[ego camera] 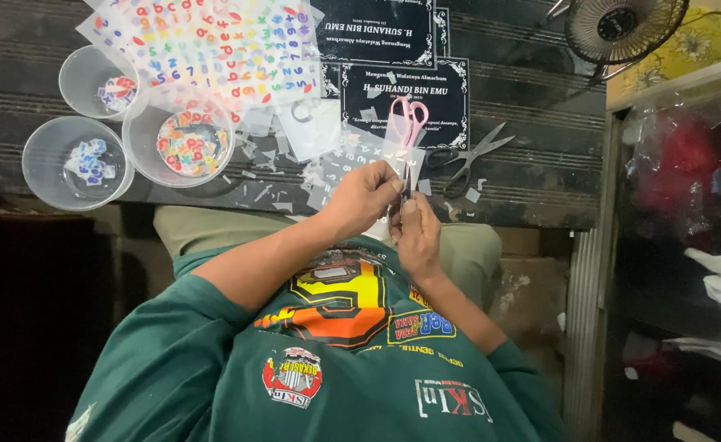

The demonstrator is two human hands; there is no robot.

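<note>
Centrally in the frame, a small clear sticker piece (403, 187) is pinched between the left hand (365, 199) and the right hand (419, 233), both closed on it just below the table edge (532, 214). Pink-handled scissors (410, 119) and black scissors (467, 160) are seen just above. Three clear cups (78, 162) with cut stickers and a letter sticker sheet (213, 49) are laid at upper left

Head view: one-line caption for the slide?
Left hand and right hand meet fingertips by pink scissors over a dark table holding sticker sheets, three clear cups and grey scissors.
</note>
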